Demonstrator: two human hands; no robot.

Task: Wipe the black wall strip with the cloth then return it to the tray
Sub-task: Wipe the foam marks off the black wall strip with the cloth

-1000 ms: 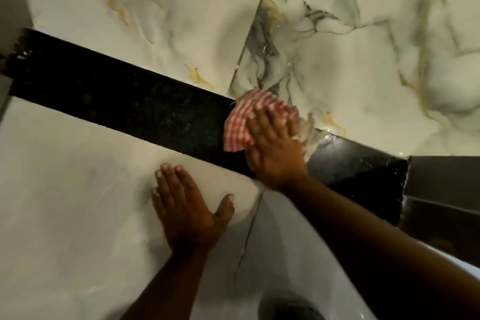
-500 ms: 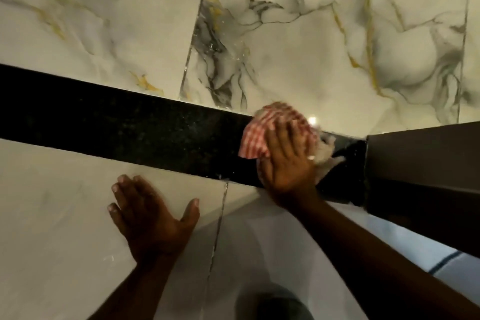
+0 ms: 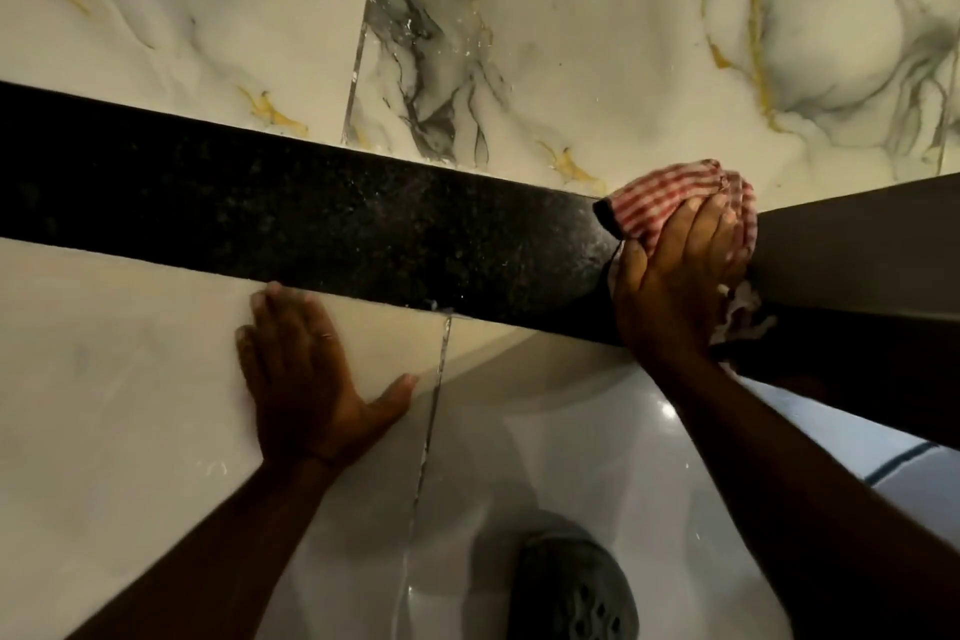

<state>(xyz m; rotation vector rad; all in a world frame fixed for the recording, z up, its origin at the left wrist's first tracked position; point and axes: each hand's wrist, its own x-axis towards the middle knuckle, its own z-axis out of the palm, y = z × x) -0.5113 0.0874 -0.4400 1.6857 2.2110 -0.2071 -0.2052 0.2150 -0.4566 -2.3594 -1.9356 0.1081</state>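
- Black wall strip (image 3: 332,218) runs across the wall, left to right, sloping slightly down toward the right; speckled, w/ faint wet smears near its right end.
- Cloth (image 3: 670,200), red-and-white checked, bunched up at the strip's right end, just beside a dark grey panel (image 3: 857,250) that meets the strip there. A pale frayed bit of cloth hangs out below the hand.
- Right hand (image 3: 675,281) lies flat over the cloth, grip pressed onto it w/ fingers together, pushing it against the strip; top of cloth sticks out past the fingertips.
- Left hand (image 3: 306,369) holds nothing: palm flat on the plain cream tile (image 3: 119,379) below the strip, fingers spread, thumb out to the right, fingertips touching the strip's lower edge.
- Marbled tiles (image 3: 571,42) w/ grey and gold veins above the strip; some water drops near the grout line.
- White basin (image 3: 545,457) near the camera, dark round drain cover (image 3: 571,587) at bottom.
- Tray: not in view.
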